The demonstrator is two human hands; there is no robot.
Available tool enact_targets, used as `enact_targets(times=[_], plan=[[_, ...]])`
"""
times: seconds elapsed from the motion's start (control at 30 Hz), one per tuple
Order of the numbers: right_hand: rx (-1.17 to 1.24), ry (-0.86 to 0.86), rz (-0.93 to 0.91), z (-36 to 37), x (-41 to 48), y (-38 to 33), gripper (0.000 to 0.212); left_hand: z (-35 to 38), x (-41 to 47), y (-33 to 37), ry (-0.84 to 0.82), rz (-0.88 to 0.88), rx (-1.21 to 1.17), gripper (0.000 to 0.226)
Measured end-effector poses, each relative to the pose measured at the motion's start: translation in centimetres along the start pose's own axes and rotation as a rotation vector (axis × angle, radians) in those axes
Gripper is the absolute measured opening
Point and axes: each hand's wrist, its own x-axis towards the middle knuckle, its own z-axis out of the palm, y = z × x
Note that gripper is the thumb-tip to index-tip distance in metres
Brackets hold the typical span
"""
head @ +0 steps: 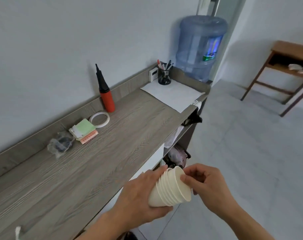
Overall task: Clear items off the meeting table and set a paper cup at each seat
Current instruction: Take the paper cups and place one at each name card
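Lower centre of frame: left hand (138, 193) gripped the cup stack (169, 187) around its base, axis tilted, mouths toward right hand (204, 182). Right fingertips (183, 178) pinched the outermost rim, probably to peel one off.

Two bare hands, left hand (138, 193) and right hand (207, 184), forearms uncovered to the frame edge. No sleeves, rings, watch or gloves showed. Fingernails were short, unpainted.
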Motion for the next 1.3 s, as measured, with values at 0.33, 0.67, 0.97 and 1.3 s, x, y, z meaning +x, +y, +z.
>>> enact_targets(times=[0.33,0.67,0.97,1.3], plan=[[0.386,0.163,0.078,-6.5,-5.2,3.4,0.065,4.1,5.9,5.6,-0.138,0.091,-0.085,0.085],[0.954,0.788,0.091,-10.3,-3.8,6.7,0.060,7.2,14.9,4.6,-0.461,0.120,-0.282,0.083],[0.562,1.217,0.367,-12.5,-11.3,11.8,0.061,14.7,20.4,9.2,-0.654,0.185,-0.456,0.073],[0.407,1.474,0.513,-23.0,-19.8,21.2,0.032,27.8,25.7,23.0,-0.794,0.229,-0.464,0.070]])
